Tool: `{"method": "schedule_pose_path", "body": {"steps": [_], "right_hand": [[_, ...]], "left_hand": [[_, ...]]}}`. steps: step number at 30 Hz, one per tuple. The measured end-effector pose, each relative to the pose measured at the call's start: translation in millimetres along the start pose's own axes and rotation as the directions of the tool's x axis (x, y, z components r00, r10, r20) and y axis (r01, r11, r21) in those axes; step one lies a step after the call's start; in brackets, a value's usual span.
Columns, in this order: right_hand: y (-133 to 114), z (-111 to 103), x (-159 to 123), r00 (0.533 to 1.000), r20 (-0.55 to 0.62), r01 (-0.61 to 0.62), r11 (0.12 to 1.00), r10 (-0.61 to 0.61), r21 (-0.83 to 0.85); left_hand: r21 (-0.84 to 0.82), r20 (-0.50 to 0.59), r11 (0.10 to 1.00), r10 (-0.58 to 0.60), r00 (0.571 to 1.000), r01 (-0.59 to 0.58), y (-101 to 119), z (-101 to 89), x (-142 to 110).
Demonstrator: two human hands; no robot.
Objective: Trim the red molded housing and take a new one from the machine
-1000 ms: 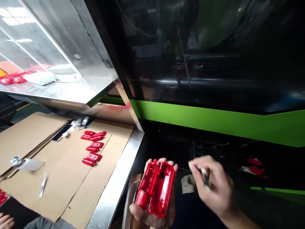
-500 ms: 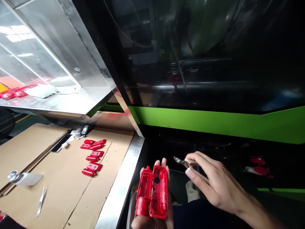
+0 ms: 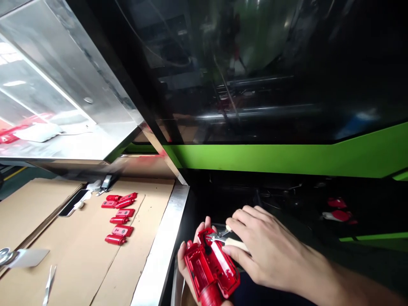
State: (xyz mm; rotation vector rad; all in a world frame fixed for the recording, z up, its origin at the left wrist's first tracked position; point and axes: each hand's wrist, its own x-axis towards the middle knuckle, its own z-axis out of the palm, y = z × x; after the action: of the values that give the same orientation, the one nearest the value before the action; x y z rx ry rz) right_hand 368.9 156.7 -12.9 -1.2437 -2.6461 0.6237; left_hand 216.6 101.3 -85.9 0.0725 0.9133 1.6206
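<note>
While our left hand (image 3: 185, 270) cradles the open red case (image 3: 212, 268) from below in the head view, fingers curled about its sides, our right hand (image 3: 266, 246) grips the pale handles of the pliers (image 3: 236, 244), whose metal tips are at the far end of the case's right half, though we cannot tell whether they pinch anything there. To our left, on the cardboard (image 3: 79, 248), we see smaller red parts (image 3: 123, 213) in a loose column, tweezers (image 3: 49, 285) and a phone (image 3: 72, 204).
</note>
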Motion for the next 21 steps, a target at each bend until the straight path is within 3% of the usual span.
{"method": "schedule_pose_path", "body": {"steps": [3, 13, 21], "right_hand": [[-2, 2, 0, 1.000, -0.012, 0.007, 1.000, -0.007, -0.013], [-4, 9, -1, 1.000, -0.028, 0.005, 1.000, -0.005, 0.012], [-9, 7, 4, 1.000, -0.008, -0.016, 0.998, 0.016, 0.064]], "left_hand": [[-0.020, -0.112, 0.999, -0.047, 0.993, 0.045, 3, 4.8, -9], [0.031, -0.120, 1.000, 0.000, 0.993, 0.004, 0, -4.2, -6], [0.017, -0.224, 0.995, 0.096, 0.970, -0.094, -2, 11.8, -12]]}}
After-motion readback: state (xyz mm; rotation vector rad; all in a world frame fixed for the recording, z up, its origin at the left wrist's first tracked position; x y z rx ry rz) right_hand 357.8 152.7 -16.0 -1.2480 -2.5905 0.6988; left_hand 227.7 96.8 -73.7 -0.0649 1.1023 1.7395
